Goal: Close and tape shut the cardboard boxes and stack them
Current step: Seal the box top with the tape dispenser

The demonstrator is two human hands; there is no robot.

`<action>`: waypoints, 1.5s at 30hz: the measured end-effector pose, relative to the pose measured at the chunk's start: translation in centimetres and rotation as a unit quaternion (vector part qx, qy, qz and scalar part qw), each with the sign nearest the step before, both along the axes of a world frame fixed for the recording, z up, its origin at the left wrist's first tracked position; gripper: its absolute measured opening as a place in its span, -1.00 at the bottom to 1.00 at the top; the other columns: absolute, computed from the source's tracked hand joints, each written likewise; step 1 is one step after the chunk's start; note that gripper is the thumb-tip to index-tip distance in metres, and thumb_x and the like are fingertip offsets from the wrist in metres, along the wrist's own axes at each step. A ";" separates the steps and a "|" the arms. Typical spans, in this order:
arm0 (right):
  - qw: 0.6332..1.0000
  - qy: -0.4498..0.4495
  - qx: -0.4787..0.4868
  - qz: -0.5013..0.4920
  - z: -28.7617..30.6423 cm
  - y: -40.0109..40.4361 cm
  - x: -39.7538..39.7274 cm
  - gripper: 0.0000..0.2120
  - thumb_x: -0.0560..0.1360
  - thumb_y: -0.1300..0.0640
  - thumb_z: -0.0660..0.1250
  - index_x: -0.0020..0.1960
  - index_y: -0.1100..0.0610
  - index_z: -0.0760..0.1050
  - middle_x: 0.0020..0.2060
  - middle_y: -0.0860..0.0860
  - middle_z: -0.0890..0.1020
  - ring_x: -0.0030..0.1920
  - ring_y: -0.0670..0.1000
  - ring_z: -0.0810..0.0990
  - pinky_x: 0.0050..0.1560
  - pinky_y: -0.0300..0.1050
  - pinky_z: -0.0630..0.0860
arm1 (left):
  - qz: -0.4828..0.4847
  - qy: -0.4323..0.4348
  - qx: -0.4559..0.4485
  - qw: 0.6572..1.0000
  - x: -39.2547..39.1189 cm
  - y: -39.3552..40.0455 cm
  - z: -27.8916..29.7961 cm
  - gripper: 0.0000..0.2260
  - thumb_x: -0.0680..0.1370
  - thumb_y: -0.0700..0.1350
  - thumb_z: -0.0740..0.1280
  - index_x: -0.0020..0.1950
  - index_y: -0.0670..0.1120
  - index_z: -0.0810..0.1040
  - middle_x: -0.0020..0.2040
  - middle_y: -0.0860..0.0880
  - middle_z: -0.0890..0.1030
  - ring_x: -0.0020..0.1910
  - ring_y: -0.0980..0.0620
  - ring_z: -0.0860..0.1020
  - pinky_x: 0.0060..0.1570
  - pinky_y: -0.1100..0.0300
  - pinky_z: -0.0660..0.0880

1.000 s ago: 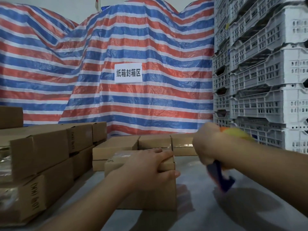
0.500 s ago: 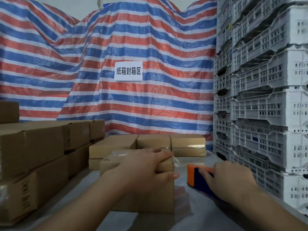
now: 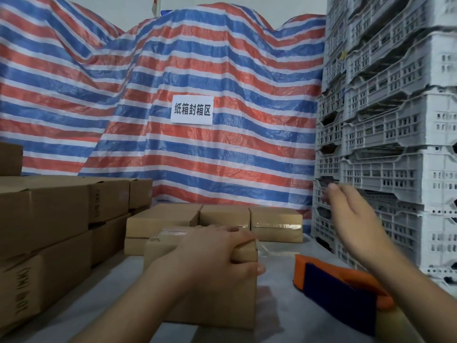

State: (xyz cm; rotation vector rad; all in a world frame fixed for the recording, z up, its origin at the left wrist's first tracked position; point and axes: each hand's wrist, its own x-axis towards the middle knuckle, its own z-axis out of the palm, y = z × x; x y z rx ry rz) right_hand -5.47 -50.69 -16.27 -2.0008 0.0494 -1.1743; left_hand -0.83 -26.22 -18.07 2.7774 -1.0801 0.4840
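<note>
Box point(image 3: 212, 293) sits on the surface point(image 3: 277, 315) w/ the left hand point(image 3: 217, 256) curled over its top edge, right hand point(image 3: 353, 219) up & empty, fingers loose, so I'd press the loose tape end flat, then lift w/ both hands.

Grey bench point(image 3: 279, 315) carries cardboard boxes point(image 3: 222, 303) from nine to twelve o'clock, and a tape dispenser point(image 3: 341, 290) at three.
</note>
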 end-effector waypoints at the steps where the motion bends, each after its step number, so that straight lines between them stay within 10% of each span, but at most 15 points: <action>1: 0.991 0.012 0.089 0.095 1.4 1.2 0.6 -0.61 0.57 -0.28 -0.01 -0.04 -0.08 0.48 -0.06 -0.09 0.65 0.00 -0.14 0.60 0.06 0.02 0.48 | -0.001 0.000 -0.002 1.000 0.0 0.0 0.0 -0.38 0.47 0.45 0.12 0.49 0.32 0.14 0.49 0.19 0.30 0.40 0.08 0.33 0.30 0.05 0.30; 6: 0.921 0.060 0.248 0.295 4.5 7.6 3.6 -0.50 0.69 -0.18 -0.01 0.38 0.12 0.43 0.30 0.06 0.55 0.24 -0.02 0.52 0.33 -0.06 0.38 | 0.010 -0.009 0.007 1.000 -0.1 -0.1 0.0 -0.37 0.47 0.46 0.12 0.51 0.33 0.12 0.52 0.20 0.25 0.43 0.08 0.30 0.33 0.02 0.30; 10: 0.910 0.114 0.251 0.310 2.1 11.2 5.8 -0.57 0.67 -0.22 0.01 0.31 0.02 0.44 -0.03 -0.15 0.56 -0.15 -0.24 0.48 -0.41 -0.47 0.42 | -0.004 -0.015 -0.003 1.000 -0.4 0.0 0.2 -0.39 0.48 0.44 0.13 0.50 0.32 0.13 0.49 0.21 0.29 0.40 0.12 0.33 0.32 0.09 0.30; 16: 0.875 0.090 0.360 0.311 -1.1 11.0 6.6 -0.55 0.67 -0.21 0.01 0.24 0.05 0.51 0.12 -0.02 0.61 0.01 -0.13 0.54 -0.10 -0.20 0.36 | 0.016 -0.030 -0.062 0.998 -0.1 0.1 -0.3 -0.45 0.38 0.47 0.25 0.23 0.18 0.37 0.03 0.17 0.56 -0.06 0.23 0.50 0.02 0.15 0.53; 22: 0.864 0.138 0.380 0.301 -3.4 11.3 6.0 -0.54 0.66 -0.23 0.00 0.26 0.03 0.50 0.15 0.03 0.62 -0.02 -0.04 0.62 -0.31 -0.23 0.55 | -0.015 -0.070 -0.057 0.996 0.6 -0.1 -1.0 -0.35 0.37 0.46 0.26 0.36 0.19 0.27 0.12 0.21 0.54 -0.06 0.27 0.47 -0.15 0.35 0.36; 25: 0.852 0.174 0.375 0.322 -4.7 11.0 5.4 -0.57 0.62 -0.27 0.04 0.11 -0.03 0.54 -0.17 0.01 0.74 -0.21 -0.04 0.72 -0.36 -0.20 0.59 | -0.047 -0.031 -0.102 0.993 0.5 0.3 -0.9 -0.32 0.38 0.42 0.31 0.41 0.31 0.11 0.14 0.33 0.47 -0.09 0.35 0.42 -0.18 0.44 0.28; 28: 0.841 0.209 0.384 0.317 -5.0 10.7 5.1 -0.53 0.60 -0.34 -0.01 0.01 -0.06 0.53 -0.29 0.02 0.74 -0.14 0.04 0.72 -0.12 -0.03 0.64 | -0.075 0.011 -0.261 0.962 -0.4 1.7 -0.2 -0.42 0.34 0.54 0.16 0.32 0.50 0.12 0.10 0.57 0.30 0.05 0.49 0.37 -0.15 0.44 0.38; 32: 0.858 0.172 0.393 0.283 -4.6 10.8 5.2 -0.46 0.65 -0.27 -0.08 0.37 0.01 0.44 0.23 0.12 0.62 0.24 0.12 0.56 0.37 0.11 0.40 | -0.032 -0.095 -0.454 0.885 -0.3 5.4 -0.2 -0.54 0.48 0.44 0.13 0.28 0.27 0.40 0.15 0.35 0.48 0.16 0.35 0.46 -0.01 0.29 0.46; 36: 0.886 0.128 0.360 0.264 -3.5 11.1 5.7 -0.60 0.68 -0.18 0.03 0.35 0.00 0.42 0.06 -0.07 0.57 -0.03 -0.11 0.50 -0.12 -0.16 0.36 | 0.065 -0.008 -0.577 0.814 1.0 7.7 -1.5 -0.61 0.63 0.17 0.04 0.37 0.07 0.39 0.19 0.15 0.51 0.22 0.12 0.46 0.16 0.12 0.42; 39: 0.881 0.142 0.336 0.302 -4.0 11.5 6.4 -0.59 0.63 -0.26 0.09 0.38 -0.11 0.41 -0.02 -0.19 0.54 -0.02 -0.14 0.51 -0.18 -0.16 0.38 | 0.028 0.067 -0.455 0.888 3.2 9.6 -4.7 -0.60 0.72 -0.14 -0.05 0.49 -0.29 0.24 0.49 -0.24 0.30 0.49 -0.17 0.24 0.45 0.04 0.16; 42: 0.871 0.146 0.315 0.347 -4.6 11.2 6.5 -0.49 0.55 -0.32 0.15 0.40 -0.10 0.43 0.05 -0.18 0.56 0.04 -0.14 0.52 -0.11 -0.15 0.41 | 0.070 0.097 -0.494 0.861 3.1 9.5 -4.4 -0.62 0.70 -0.25 0.01 0.46 -0.43 0.22 0.49 -0.36 0.23 0.49 -0.26 0.21 0.41 0.07 0.17; 45: 0.883 0.137 0.237 0.381 -5.2 10.2 6.3 -0.20 0.27 -0.57 0.23 0.41 -0.23 0.37 0.20 -0.23 0.48 0.21 -0.13 0.46 0.25 -0.03 0.44 | 0.016 0.203 -0.644 0.738 3.8 8.8 -5.1 -0.59 0.69 -0.22 0.03 0.47 -0.45 0.15 0.50 -0.39 0.17 0.50 -0.26 0.19 0.35 0.10 0.17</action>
